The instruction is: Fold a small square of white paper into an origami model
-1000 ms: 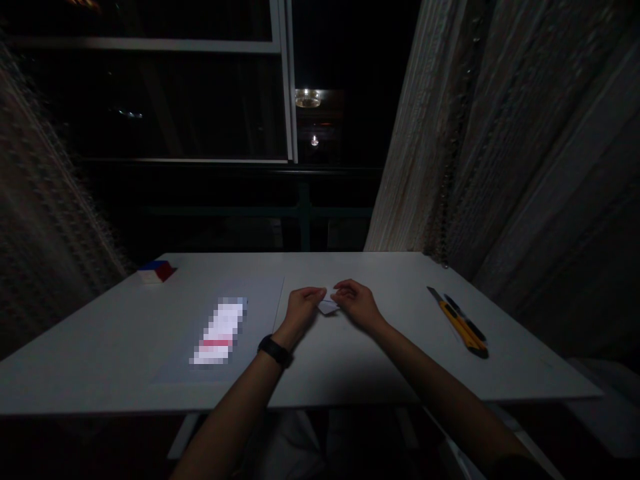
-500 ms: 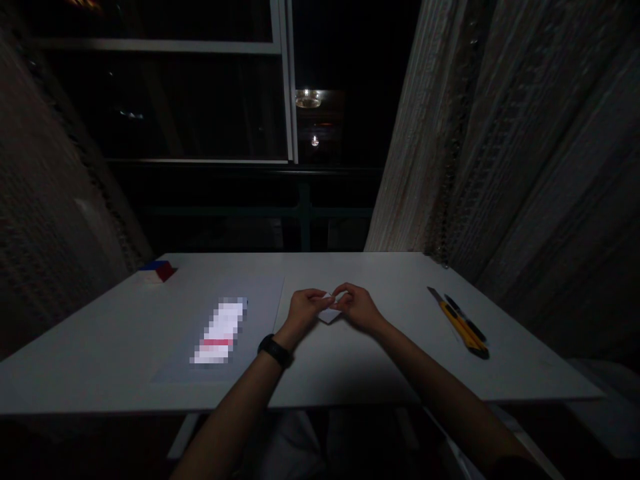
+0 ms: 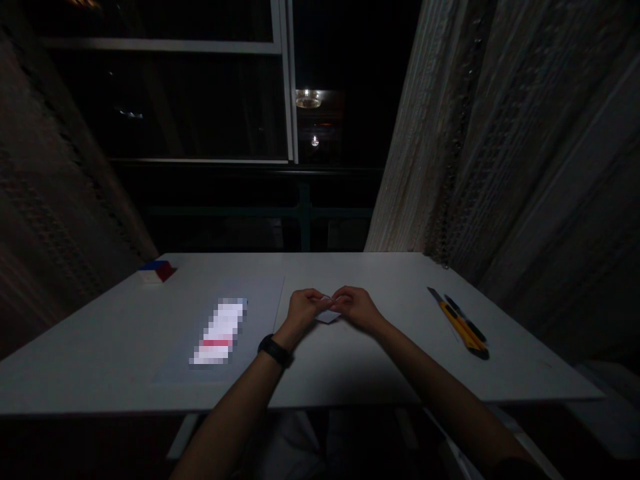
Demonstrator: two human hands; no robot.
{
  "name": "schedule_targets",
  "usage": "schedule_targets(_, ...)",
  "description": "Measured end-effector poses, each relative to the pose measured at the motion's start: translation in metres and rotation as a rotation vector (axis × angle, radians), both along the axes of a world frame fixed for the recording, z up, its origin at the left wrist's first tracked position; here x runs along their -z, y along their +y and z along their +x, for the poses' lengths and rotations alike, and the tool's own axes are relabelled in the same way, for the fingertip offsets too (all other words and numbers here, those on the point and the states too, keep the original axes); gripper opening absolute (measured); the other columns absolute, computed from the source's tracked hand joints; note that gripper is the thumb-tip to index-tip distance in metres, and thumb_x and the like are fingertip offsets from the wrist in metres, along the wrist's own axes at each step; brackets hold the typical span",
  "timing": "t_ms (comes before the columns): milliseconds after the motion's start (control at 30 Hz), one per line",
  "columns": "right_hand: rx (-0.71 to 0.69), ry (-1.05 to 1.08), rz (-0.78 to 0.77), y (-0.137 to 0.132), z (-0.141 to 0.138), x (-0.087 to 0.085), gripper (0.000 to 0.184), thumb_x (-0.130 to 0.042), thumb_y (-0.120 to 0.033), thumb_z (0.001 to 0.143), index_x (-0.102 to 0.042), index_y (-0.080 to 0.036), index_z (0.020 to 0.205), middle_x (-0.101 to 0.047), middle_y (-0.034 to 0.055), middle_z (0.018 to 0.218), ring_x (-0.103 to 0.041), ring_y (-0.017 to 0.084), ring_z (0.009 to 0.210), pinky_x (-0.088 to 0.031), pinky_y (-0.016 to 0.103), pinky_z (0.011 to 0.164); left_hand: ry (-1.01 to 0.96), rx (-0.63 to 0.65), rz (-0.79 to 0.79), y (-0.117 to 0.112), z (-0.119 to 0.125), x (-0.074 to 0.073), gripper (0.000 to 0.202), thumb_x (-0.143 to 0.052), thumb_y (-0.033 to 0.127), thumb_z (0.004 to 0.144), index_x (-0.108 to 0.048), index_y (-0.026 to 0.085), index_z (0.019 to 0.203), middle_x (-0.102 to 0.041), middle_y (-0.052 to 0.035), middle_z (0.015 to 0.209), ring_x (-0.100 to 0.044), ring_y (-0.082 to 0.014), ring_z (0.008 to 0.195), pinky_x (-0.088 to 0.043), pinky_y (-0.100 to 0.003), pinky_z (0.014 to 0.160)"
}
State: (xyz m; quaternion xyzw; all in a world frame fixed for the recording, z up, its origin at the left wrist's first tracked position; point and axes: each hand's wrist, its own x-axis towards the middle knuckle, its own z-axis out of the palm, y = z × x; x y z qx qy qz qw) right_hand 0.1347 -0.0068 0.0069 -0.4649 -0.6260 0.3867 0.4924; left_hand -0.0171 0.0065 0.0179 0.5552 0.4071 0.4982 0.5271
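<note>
A small folded piece of white paper is held between my two hands over the middle of the white table. My left hand pinches its left side, thumb reaching inward. From the other side my right hand grips the paper, and the fingertips of both hands meet near its top. Those fingers cover the upper part of the paper, so its exact folds cannot be made out. A dark band sits on my left wrist.
Left of my hands, a lit phone with a blurred screen lies on a large white sheet. A colour cube stands at the table's far left. A yellow utility knife and a dark pen lie right.
My right hand's fingers have lowered and closed in, so the fingertips now press together over the paper's top. Less of the paper's upper part shows.
</note>
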Motion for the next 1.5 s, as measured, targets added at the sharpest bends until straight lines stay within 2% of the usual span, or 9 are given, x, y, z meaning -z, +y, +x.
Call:
schedule_targets(133,0.009,0.029,-0.037,0.001,0.002,0.000,0.025,-0.072,-0.035,0.053,-0.063,-0.012,0.058,-0.062,0.0023,0.054,-0.057,0.014,0.051,-0.045,0.027,0.051,0.018,-0.003,0.023,0.003,-0.001,0.003,0.028,-0.077,0.034,0.049,-0.066,0.011,0.062,-0.065,-0.0062,0.059,-0.057,-0.0143,0.053,-0.041,-0.024,0.052)
schedule_targets(300,-0.015,0.113,-0.142,0.001,0.004,-0.003,0.034,-0.076,-0.039,0.048,-0.061,-0.009,0.056,-0.059,0.0024,0.047,-0.055,0.013,0.043,-0.043,0.025,0.044,0.144,-0.013,0.170,0.007,-0.003,0.006,0.032,-0.067,0.042,0.061,-0.070,0.012,0.071,-0.067,-0.0082,0.067,-0.058,-0.0167,0.060,-0.040,-0.025,0.054)
schedule_targets(433,-0.050,0.130,-0.220,0.001,0.004,-0.003,0.037,-0.076,-0.041,0.047,-0.061,-0.009,0.056,-0.060,0.0037,0.045,-0.057,0.015,0.042,-0.045,0.026,0.043,0.259,-0.105,0.212,0.010,-0.004,0.011,0.030,-0.067,0.042,0.060,-0.070,0.014,0.071,-0.067,-0.0071,0.065,-0.058,-0.0171,0.060,-0.038,-0.025,0.054)
schedule_targets(600,-0.101,0.149,-0.227,0.001,0.004,-0.001,0.035,-0.077,-0.039,0.046,-0.060,-0.010,0.056,-0.060,0.0019,0.048,-0.058,0.015,0.045,-0.048,0.026,0.045,0.354,-0.122,0.265,0.010,-0.005,0.013,0.028,-0.065,0.044,0.062,-0.070,0.017,0.069,-0.066,-0.0058,0.063,-0.056,-0.0165,0.059,-0.036,-0.024,0.053)
schedule_targets(800,-0.064,0.222,-0.307,0.002,0.004,-0.003,0.032,-0.078,-0.036,0.046,-0.058,-0.011,0.050,-0.059,0.0033,0.042,-0.058,0.016,0.039,-0.048,0.024,0.039,0.255,-0.067,0.231,0.008,-0.002,0.011,0.032,-0.064,0.045,0.063,-0.070,0.014,0.068,-0.066,-0.0065,0.063,-0.056,-0.0169,0.060,-0.037,-0.024,0.053)
schedule_targets(933,-0.020,0.234,-0.371,0.005,0.010,-0.003,0.027,-0.075,-0.034,0.052,-0.060,-0.010,0.051,-0.060,0.0074,0.041,-0.057,0.016,0.035,-0.046,0.022,0.034,0.181,0.053,0.109,0.007,-0.002,0.008,0.035,-0.067,0.044,0.060,-0.070,0.010,0.066,-0.064,-0.0066,0.058,-0.054,-0.0146,0.054,-0.037,-0.024,0.051)
schedule_targets(1167,-0.002,0.267,-0.388,0.007,0.013,-0.001,0.023,-0.072,-0.030,0.054,-0.058,-0.012,0.051,-0.060,0.0075,0.041,-0.055,0.015,0.034,-0.044,0.022,0.033,-0.043,0.139,-0.042,0.003,-0.003,0.005,0.036,-0.075,0.035,0.055,-0.069,0.007,0.078,-0.067,-0.0099,0.069,-0.059,-0.0165,0.060,-0.043,-0.027,0.056)
schedule_targets(1333,0.000,0.338,-0.346,0.004,0.011,-0.003,0.024,-0.072,-0.032,0.052,-0.057,-0.013,0.051,-0.059,0.0031,0.044,-0.054,0.014,0.037,-0.046,0.024,0.038,-0.113,0.196,-0.134,-0.001,-0.002,0.003,0.049,-0.080,0.028,0.048,-0.066,0.008,0.090,-0.068,-0.0097,0.073,-0.060,-0.0163,0.062,-0.045,-0.027,0.059)
schedule_targets(1500,0.051,0.367,-0.225,0.005,0.005,-0.002,0.032,-0.075,-0.039,0.048,-0.056,-0.013,0.051,-0.057,0.0002,0.044,-0.054,0.013,0.039,-0.044,0.024,0.039,-0.166,0.287,-0.147,-0.004,-0.003,-0.002,0.050,-0.065,0.050,0.064,-0.065,0.005,0.086,-0.066,-0.0132,0.074,-0.060,-0.0170,0.062,-0.047,-0.028,0.057)
